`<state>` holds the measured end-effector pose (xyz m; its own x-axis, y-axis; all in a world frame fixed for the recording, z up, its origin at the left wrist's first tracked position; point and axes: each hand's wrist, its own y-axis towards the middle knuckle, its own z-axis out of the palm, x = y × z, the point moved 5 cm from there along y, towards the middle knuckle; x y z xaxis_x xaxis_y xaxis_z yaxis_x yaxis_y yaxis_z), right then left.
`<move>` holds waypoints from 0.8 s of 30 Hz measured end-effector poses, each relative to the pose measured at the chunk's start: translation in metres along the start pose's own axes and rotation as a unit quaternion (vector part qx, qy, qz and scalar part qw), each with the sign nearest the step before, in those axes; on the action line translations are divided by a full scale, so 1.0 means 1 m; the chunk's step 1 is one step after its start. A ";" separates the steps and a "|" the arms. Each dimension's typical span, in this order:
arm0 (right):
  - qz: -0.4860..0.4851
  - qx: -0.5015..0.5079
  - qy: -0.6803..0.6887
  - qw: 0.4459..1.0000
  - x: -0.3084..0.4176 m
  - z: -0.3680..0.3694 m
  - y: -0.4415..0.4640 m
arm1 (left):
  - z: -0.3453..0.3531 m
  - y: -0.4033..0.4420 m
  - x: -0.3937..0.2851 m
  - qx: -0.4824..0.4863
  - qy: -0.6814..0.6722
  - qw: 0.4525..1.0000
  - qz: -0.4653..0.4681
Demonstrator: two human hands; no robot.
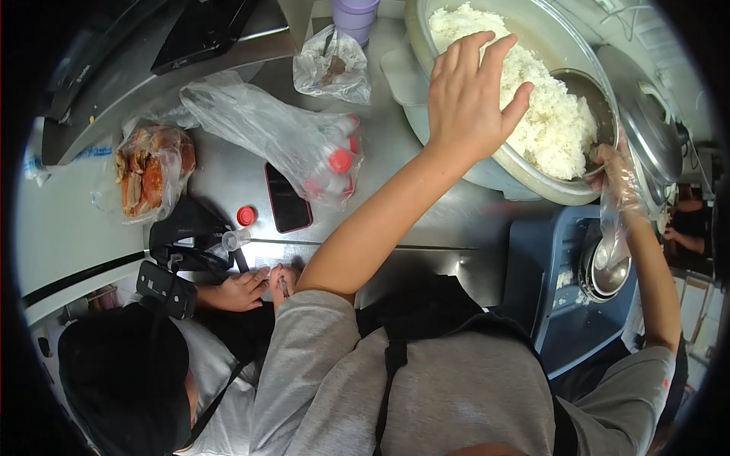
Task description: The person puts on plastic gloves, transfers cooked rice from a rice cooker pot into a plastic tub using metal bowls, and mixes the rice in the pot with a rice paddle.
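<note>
My left hand point(471, 102) is bare, fingers spread, over the near side of a large metal pot point(525, 178). White rice point(551, 129) fills much of the pot behind and beside it; whether the hand touches the rice I cannot tell. My right hand point(617, 171), in a clear plastic glove, is closed on the edge of a metal bowl point(589, 87) at the pot's right side. Rice lies against that bowl. Part of the bowl is hidden by rice and the pot rim.
Below the pot, a blue tub point(541, 251) holds small metal bowls point(608, 273). A metal lid point(646, 114) leans at right. Left are a bag of red-capped bottles point(251, 114), a phone point(287, 201), and bagged reddish food point(156, 171). A co-worker in a black cap point(122, 372) sits close at left.
</note>
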<state>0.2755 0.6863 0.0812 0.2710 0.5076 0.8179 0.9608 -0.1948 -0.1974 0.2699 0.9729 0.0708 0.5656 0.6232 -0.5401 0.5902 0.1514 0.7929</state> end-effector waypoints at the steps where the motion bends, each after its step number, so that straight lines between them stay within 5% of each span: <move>1: 0.017 -0.002 0.019 1.000 -0.001 0.001 -0.002 | 0.001 0.000 0.000 -0.003 -0.003 1.000 -0.001; 13: 0.077 0.054 0.086 0.992 -0.007 0.056 0.011 | -0.006 -0.001 -0.004 -0.016 -0.017 1.000 0.005; 18: -0.004 0.118 0.123 0.985 -0.003 0.078 0.027 | -0.003 -0.002 -0.008 -0.026 -0.003 1.000 0.014; 24: 0.091 0.117 0.186 0.971 -0.034 0.079 0.070 | -0.008 -0.002 -0.011 -0.020 0.015 0.999 0.026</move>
<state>0.3383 0.7216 -0.0035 0.4399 0.1364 0.8876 0.8976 -0.0352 -0.4395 0.2582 0.9722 0.0775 0.5776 0.6529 -0.4899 0.5370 0.1482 0.8305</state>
